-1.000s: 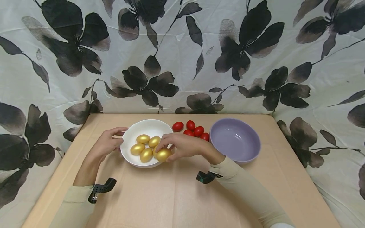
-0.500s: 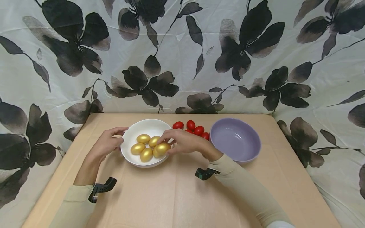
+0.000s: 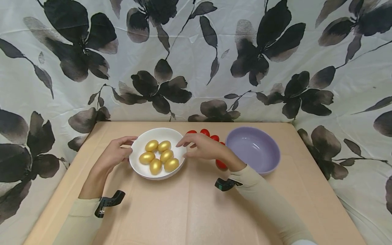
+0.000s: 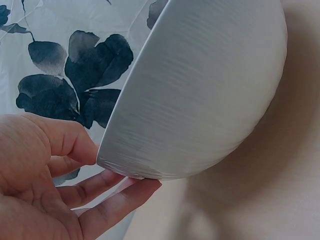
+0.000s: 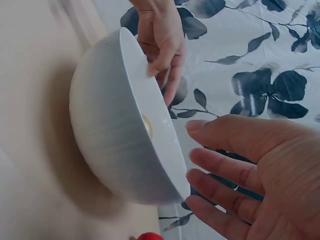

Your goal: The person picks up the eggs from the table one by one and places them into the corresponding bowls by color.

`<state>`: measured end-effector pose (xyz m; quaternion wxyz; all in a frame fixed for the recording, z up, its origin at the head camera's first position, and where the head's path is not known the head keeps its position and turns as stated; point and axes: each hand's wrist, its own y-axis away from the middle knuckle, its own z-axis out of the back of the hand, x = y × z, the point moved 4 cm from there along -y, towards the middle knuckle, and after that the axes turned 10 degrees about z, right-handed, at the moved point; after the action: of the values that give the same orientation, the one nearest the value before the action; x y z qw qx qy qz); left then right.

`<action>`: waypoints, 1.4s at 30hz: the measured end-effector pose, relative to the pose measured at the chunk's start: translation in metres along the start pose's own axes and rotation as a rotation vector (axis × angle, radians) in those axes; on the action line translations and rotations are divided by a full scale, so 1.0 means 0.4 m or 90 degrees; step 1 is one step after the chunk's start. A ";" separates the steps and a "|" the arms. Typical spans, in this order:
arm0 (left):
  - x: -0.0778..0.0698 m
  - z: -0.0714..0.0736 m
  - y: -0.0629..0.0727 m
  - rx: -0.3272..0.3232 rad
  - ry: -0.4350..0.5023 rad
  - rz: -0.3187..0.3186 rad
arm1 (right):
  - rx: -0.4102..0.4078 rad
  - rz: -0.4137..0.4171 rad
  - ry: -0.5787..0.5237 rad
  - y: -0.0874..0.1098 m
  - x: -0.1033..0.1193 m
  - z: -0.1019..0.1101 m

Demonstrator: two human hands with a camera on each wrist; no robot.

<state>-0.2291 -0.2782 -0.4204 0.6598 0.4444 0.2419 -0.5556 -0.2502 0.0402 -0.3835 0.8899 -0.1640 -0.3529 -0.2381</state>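
In the head view a white bowl (image 3: 157, 133) stands on the table, with several shiny gold eggs (image 3: 155, 166) lying inside it. The left hand (image 3: 114, 154) holds the bowl at its left side; in the left wrist view, thumb and fingertips meet the rim and outer wall. Just over the right rim hovers the right hand (image 3: 200, 146), fingers relaxed and apart, nothing between them. Seen from the right wrist, the fingertips (image 5: 197, 125) are right by the rim of the bowl (image 5: 110, 115), whose wall hides most of the eggs.
Several red egg-shaped things (image 3: 221, 164) lie behind and beneath the right hand, partly hidden by it. To their right stands a purple bowl (image 3: 252, 149) with nothing in it. The wooden table (image 3: 183, 207) ends at a floral cloth (image 3: 196, 68) hanging behind.
The right hand has let go of a gold egg, which now lies in the white bowl near its right side. It has moved slightly up and right, opening. The left hand stays.
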 end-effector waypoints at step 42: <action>-0.089 0.019 0.006 -0.074 -0.023 -0.014 | -0.115 -0.119 0.004 0.178 -0.056 0.115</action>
<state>-0.2376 -0.2664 -0.3871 0.6826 0.3925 0.2667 -0.5557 -0.2513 0.1276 -0.3760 0.8466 -0.2088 -0.3408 -0.3515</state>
